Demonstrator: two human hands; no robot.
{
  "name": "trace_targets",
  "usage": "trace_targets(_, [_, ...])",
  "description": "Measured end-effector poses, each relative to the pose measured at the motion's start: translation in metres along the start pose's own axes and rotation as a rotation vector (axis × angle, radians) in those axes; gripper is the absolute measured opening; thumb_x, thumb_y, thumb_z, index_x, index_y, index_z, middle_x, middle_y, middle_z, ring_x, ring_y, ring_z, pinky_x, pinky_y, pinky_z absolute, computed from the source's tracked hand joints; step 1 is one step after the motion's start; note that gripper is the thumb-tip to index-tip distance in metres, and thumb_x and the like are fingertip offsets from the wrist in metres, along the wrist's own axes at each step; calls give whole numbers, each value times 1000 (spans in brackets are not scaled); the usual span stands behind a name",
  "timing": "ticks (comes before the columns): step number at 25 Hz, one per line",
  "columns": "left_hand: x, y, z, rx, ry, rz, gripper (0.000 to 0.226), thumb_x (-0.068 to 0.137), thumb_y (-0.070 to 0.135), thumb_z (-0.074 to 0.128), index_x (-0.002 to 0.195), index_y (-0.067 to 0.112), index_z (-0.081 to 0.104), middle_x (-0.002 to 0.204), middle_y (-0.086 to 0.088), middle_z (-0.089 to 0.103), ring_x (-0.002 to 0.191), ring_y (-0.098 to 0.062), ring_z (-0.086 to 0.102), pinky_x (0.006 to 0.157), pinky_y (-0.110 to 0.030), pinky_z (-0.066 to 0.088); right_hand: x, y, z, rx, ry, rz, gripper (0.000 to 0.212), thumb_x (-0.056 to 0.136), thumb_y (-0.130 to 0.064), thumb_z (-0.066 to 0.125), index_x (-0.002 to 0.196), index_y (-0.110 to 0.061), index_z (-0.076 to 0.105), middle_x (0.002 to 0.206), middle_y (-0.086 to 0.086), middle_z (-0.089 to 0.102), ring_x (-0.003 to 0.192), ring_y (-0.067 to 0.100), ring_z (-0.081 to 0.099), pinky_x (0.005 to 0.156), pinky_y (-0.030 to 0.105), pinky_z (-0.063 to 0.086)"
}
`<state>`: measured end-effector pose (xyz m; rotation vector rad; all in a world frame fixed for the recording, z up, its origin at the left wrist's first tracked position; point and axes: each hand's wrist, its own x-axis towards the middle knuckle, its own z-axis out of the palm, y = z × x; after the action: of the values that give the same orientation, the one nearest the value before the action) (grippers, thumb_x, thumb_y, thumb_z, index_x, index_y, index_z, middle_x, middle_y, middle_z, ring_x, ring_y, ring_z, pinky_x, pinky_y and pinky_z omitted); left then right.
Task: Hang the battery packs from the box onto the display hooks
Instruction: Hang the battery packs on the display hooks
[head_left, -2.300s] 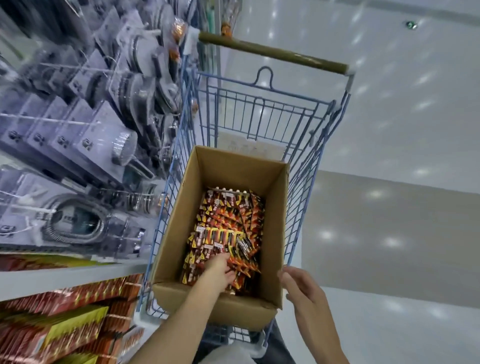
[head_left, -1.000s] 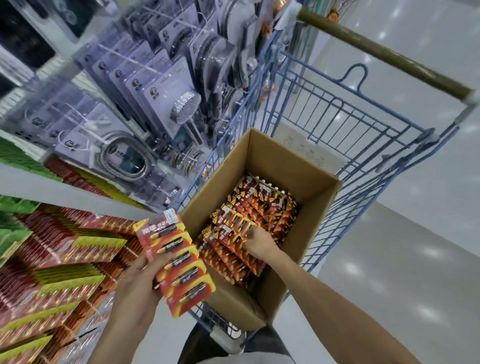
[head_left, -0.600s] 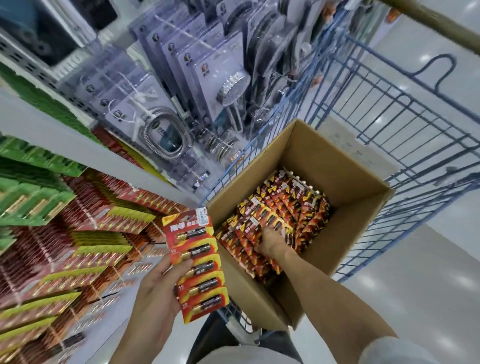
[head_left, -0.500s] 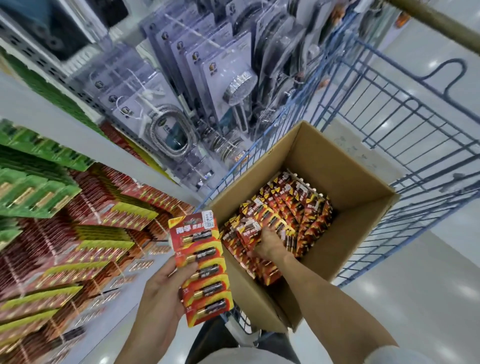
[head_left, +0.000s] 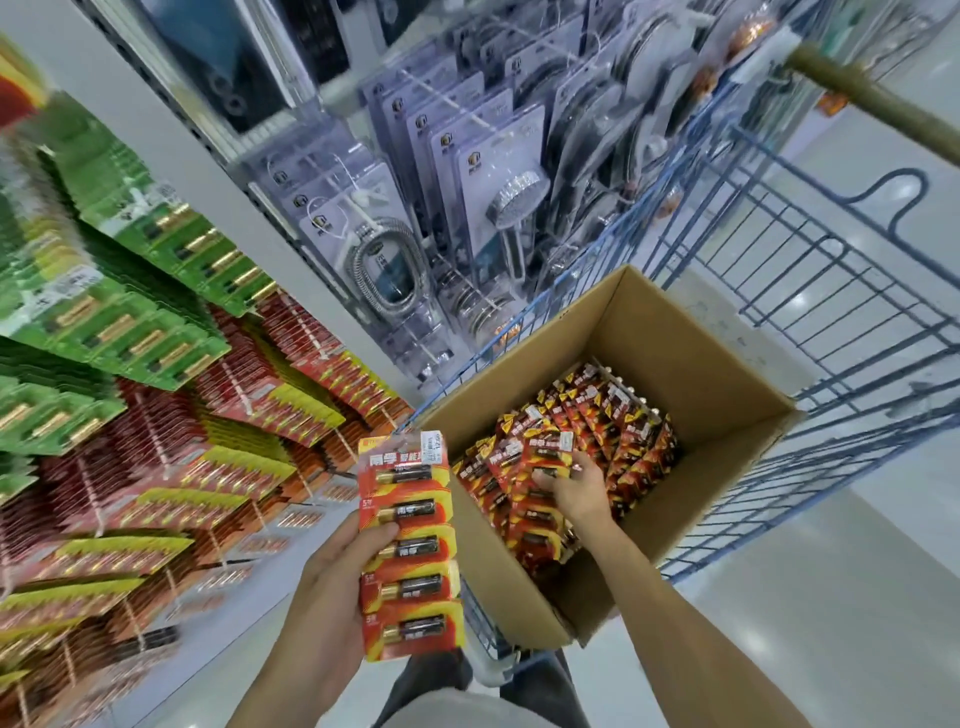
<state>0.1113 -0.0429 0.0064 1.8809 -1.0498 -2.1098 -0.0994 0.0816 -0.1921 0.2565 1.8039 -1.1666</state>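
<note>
An open cardboard box (head_left: 691, 358) sits in a blue wire cart and holds several red-and-yellow battery packs (head_left: 618, 415). My left hand (head_left: 327, 587) grips a long strip of battery packs (head_left: 410, 551) upright, just left of the box. My right hand (head_left: 571, 488) is inside the box, fingers curled round a battery pack (head_left: 540, 452) lifted a little above the pile. On the left, display hooks (head_left: 156, 452) carry rows of red and green battery packs.
The blue wire cart (head_left: 810, 291) with an olive handle (head_left: 872, 98) stands against the shelving. Packaged shower heads and hoses (head_left: 493, 197) hang above the box. Green battery packs (head_left: 119, 291) fill the upper left hooks. Pale floor lies to the right.
My left hand took a strip of packs out of the box and holds it up on the left. My right hand reached into the box and closed on another pack. The view turned left.
</note>
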Motion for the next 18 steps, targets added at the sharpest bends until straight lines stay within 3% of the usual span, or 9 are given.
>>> trace_targets(3, [-5, 3, -4, -51, -56, 30, 39, 86, 20, 72, 124, 22, 69, 109, -16, 78, 97, -42, 75, 91, -55, 57, -62, -34, -23, 276, -68, -93, 45, 85, -21, 83, 125, -27, 63, 116, 3, 74, 102, 25, 75, 93, 48, 60])
trace_targets(6, [-18, 6, -12, -79, -145, 71, 51, 76, 27, 74, 127, 22, 67, 112, -17, 78, 101, -42, 74, 94, -57, 55, -136, -65, -34, 427, -228, -199, 39, 89, -17, 79, 125, -24, 67, 116, 9, 76, 106, 31, 74, 95, 54, 58])
trace_targets(9, [-38, 10, -36, -103, -223, 167, 51, 79, 21, 76, 130, 22, 66, 114, -17, 77, 98, -42, 76, 90, -55, 57, -192, -81, -23, 554, -367, -270, 40, 91, -14, 72, 130, -19, 66, 120, 17, 73, 107, 38, 71, 92, 53, 59])
trace_targets(13, [-77, 12, -102, -159, -272, 365, 42, 84, 17, 73, 126, 19, 69, 114, -17, 77, 94, -38, 77, 76, -46, 61, -263, -86, 28, 552, -531, -361, 31, 96, -15, 62, 126, -10, 65, 101, 14, 71, 88, 31, 71, 78, 45, 60])
trace_targets(15, [-94, 11, -148, -175, -264, 459, 42, 87, 21, 71, 129, 19, 68, 119, -16, 76, 100, -38, 76, 84, -52, 60, -295, -81, 66, 510, -612, -400, 29, 98, -13, 57, 127, -9, 62, 97, 12, 71, 84, 28, 71, 74, 42, 61])
trace_targets(18, [-116, 2, -220, -210, -235, 564, 40, 92, 21, 67, 132, 20, 66, 120, -15, 76, 104, -38, 75, 95, -61, 56, -339, -67, 124, 413, -688, -470, 33, 97, -10, 58, 130, -6, 60, 99, 12, 70, 86, 29, 69, 79, 44, 57])
